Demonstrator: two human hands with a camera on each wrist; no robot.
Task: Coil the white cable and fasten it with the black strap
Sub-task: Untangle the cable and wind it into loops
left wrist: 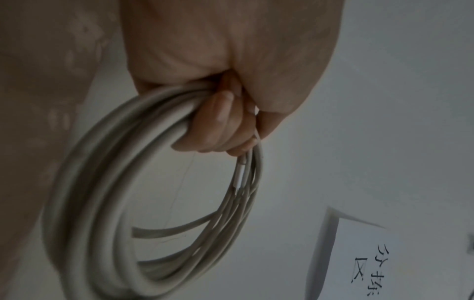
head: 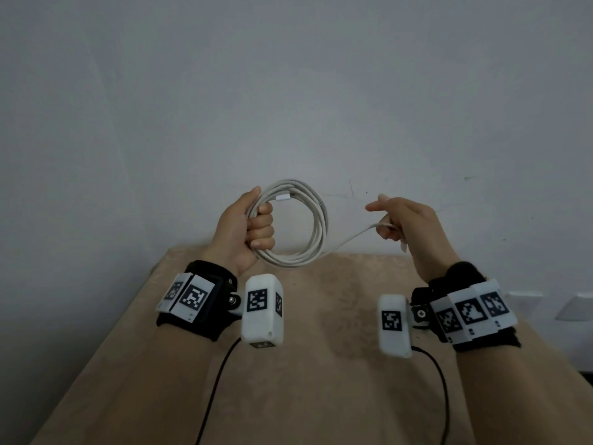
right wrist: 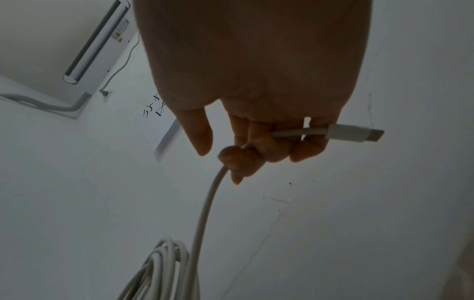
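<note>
The white cable (head: 316,229) is wound into a round coil of several loops, held up in the air before the wall. My left hand (head: 253,228) grips the coil's left side in a fist; the left wrist view shows the fingers curled round the bundle (left wrist: 84,203) and one plug (left wrist: 239,174) lying along the loops. A single strand runs right from the coil to my right hand (head: 398,224), whose curled fingers hold the free end (right wrist: 205,213). Its plug (right wrist: 355,133) sticks out past the little finger. The index finger is extended. No black strap is in view.
A table with a tan patterned cloth (head: 321,364) lies below my hands against a pale wall (head: 288,91). Black leads (head: 211,396) trail from the wrist cameras. A paper sign (left wrist: 369,259) and an air conditioner (right wrist: 97,42) hang on the wall.
</note>
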